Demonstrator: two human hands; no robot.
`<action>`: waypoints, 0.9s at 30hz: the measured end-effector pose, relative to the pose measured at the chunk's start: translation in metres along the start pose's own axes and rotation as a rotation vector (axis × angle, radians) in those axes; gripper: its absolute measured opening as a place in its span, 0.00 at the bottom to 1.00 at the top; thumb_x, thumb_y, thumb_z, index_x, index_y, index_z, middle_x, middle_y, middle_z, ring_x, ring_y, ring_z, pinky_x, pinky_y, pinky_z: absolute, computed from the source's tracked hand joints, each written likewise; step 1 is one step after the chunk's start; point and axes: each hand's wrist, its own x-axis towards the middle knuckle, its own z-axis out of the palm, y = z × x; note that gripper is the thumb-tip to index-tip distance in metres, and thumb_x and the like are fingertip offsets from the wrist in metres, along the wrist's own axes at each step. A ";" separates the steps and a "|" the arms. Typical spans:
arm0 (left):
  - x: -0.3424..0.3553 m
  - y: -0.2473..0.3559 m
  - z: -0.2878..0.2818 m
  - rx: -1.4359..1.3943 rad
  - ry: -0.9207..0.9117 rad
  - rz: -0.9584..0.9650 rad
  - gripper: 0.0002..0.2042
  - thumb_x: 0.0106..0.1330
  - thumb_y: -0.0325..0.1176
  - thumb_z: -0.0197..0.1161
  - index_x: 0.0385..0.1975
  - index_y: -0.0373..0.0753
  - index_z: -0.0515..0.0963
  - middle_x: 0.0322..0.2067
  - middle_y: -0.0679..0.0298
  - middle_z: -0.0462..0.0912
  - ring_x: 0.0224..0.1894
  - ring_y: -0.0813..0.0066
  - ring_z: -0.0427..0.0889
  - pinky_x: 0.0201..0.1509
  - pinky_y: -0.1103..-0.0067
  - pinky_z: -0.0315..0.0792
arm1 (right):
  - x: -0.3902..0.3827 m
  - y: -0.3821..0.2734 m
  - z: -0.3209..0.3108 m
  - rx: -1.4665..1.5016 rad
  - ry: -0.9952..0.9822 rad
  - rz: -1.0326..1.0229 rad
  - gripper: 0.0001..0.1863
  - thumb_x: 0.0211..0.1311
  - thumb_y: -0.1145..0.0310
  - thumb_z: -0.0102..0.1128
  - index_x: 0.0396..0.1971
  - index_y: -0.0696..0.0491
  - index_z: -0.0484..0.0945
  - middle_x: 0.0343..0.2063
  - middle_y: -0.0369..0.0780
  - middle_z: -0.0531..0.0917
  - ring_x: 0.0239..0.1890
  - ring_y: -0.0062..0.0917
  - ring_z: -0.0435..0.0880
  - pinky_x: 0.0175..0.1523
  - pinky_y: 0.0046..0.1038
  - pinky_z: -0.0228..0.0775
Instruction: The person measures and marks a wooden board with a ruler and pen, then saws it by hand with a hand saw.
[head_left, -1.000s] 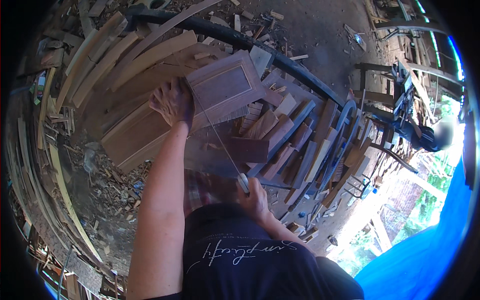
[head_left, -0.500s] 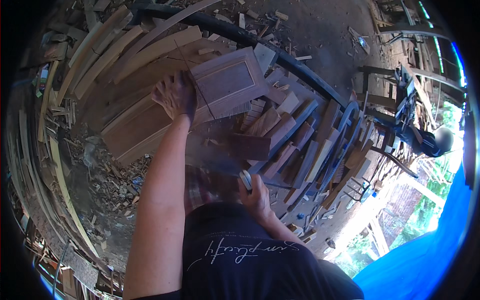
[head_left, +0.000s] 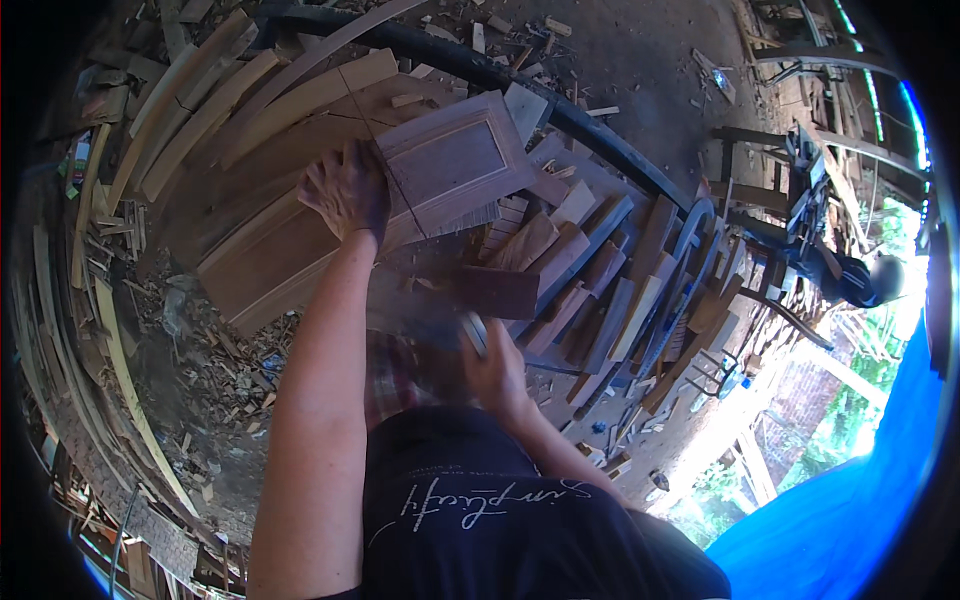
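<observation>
My left hand [head_left: 348,192] lies with fingers spread on a brown wooden panel door [head_left: 270,258], which has raised rectangular moulding. The door slants across the work area, and a thin dark line crosses it beside my fingers. My right hand [head_left: 497,372] is closed round a hand tool with a pale grey handle [head_left: 474,333]. Motion smears the tool's far part, a greyish blade-like shape on the near side of the door, so its exact kind is unclear. Just beyond that hand is a dark reddish-brown wood block [head_left: 500,292].
Many cut wood pieces [head_left: 600,270] lie in a row at the right. Long curved boards [head_left: 215,120] are stacked at the far left. Offcuts and chips [head_left: 245,375] litter the ground. A dark beam [head_left: 600,135] runs behind the pile. Another person [head_left: 850,275] is at the far right.
My right hand has shifted a little left and away from me with the tool. The left hand stays on the door, and the view has moved slightly.
</observation>
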 end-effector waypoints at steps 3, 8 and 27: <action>-0.002 0.004 0.002 -0.006 -0.004 0.004 0.10 0.68 0.40 0.51 0.38 0.49 0.80 0.39 0.63 0.79 0.53 0.63 0.72 0.63 0.62 0.53 | 0.072 -0.007 0.044 -0.003 0.052 -0.076 0.15 0.58 0.72 0.64 0.42 0.58 0.69 0.30 0.52 0.76 0.30 0.51 0.79 0.33 0.44 0.72; -0.002 -0.008 0.004 0.072 -0.003 -0.019 0.10 0.68 0.41 0.51 0.38 0.49 0.80 0.40 0.63 0.79 0.53 0.64 0.72 0.63 0.61 0.53 | 0.011 -0.004 0.014 -0.041 -0.023 -0.019 0.14 0.58 0.72 0.63 0.39 0.57 0.68 0.31 0.51 0.75 0.31 0.51 0.79 0.34 0.44 0.72; -0.003 0.000 -0.002 0.068 0.019 0.031 0.10 0.69 0.40 0.50 0.38 0.48 0.78 0.41 0.64 0.80 0.52 0.64 0.73 0.63 0.62 0.55 | -0.016 -0.005 -0.010 -0.026 -0.052 0.104 0.12 0.59 0.69 0.65 0.37 0.56 0.71 0.30 0.51 0.79 0.34 0.52 0.80 0.35 0.45 0.71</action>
